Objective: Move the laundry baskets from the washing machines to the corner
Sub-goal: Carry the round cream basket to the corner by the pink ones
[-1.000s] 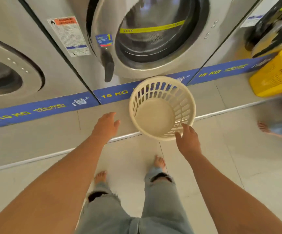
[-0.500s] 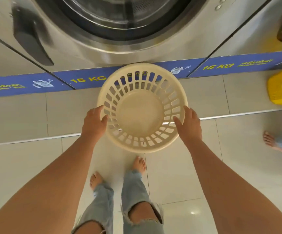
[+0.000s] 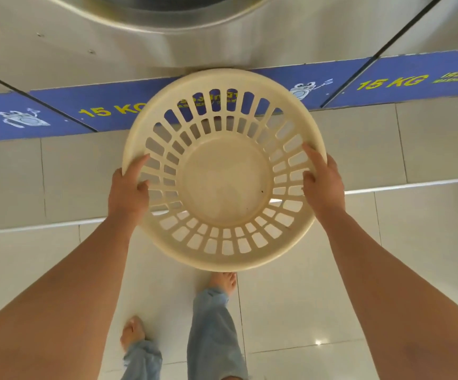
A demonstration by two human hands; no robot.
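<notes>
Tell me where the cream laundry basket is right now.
The cream laundry basket sits mid-frame in the head view, gripped between the left hand and right hand, before the 15 KG washing machine.

The cream basket (image 3: 223,185) is smooth slotted plastic, the washing machine (image 3: 112,45) brushed metal with a dull sheen, the floor tiles (image 3: 304,303) glossy, the jeans (image 3: 211,330) faded denim.

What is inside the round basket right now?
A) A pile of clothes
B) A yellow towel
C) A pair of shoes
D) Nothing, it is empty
D: the cream basket, held at its rim by the left hand and the right hand, shows only its bare round bottom, with the floor visible through its slots.
</notes>
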